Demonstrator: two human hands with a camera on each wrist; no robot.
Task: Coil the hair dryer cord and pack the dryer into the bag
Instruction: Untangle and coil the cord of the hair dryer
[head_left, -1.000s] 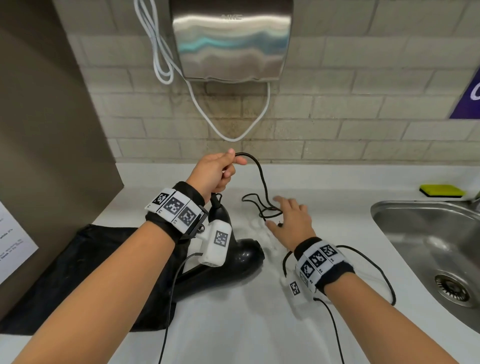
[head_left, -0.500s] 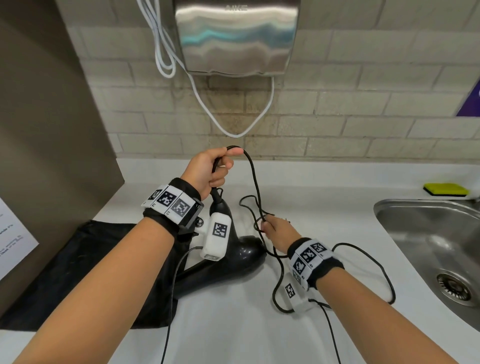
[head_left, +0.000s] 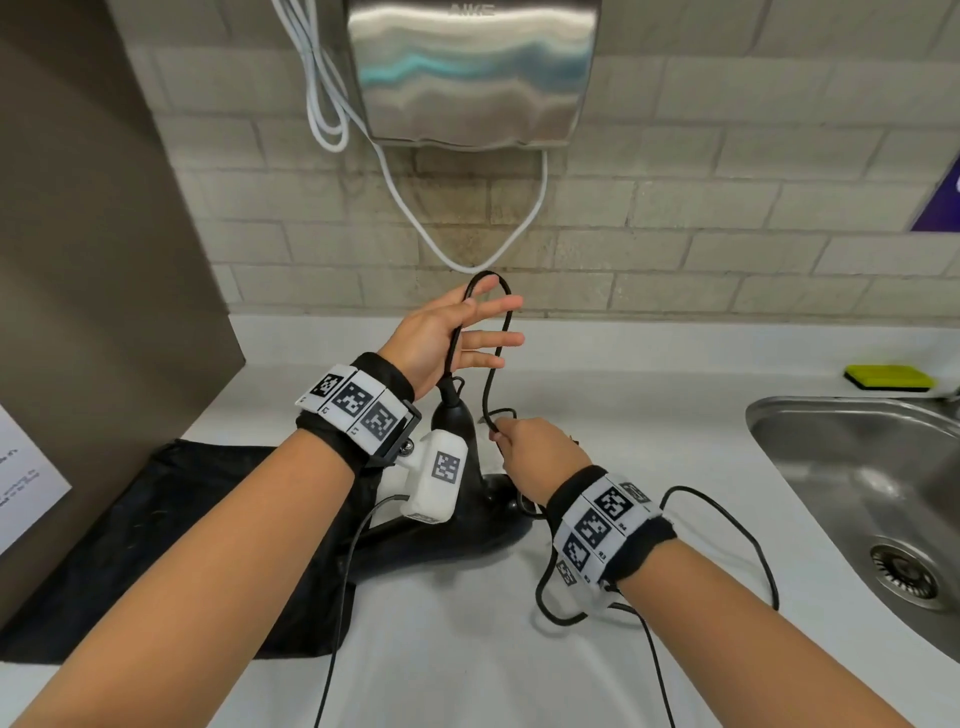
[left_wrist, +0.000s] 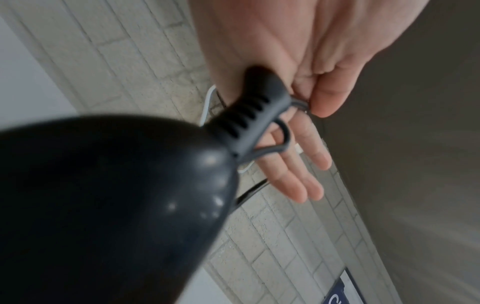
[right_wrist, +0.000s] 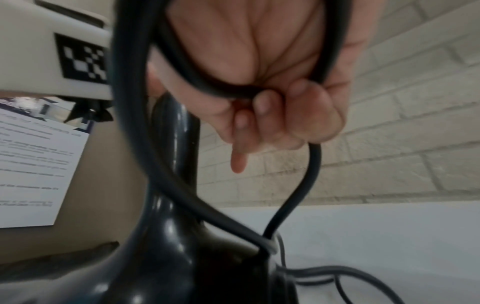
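Above the hair dryer (head_left: 467, 525), cord (head_left: 488, 364) looped from left hand (head_left: 441, 332) to right hand (head_left: 540, 449).

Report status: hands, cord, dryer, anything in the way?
Left hand fingers spread, cord looped over it. Right hand grips cord. Hair dryer on bag, not packed. Nothing in the way.

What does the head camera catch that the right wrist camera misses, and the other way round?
Only the head view shows the black bag, the steel sink, the green sponge, the wall dryer and the left hand, fingers spread under a cord loop. Only the right wrist view shows the right hand from below, fingers curled round the cord. Both show the hair dryer and a printed sheet.
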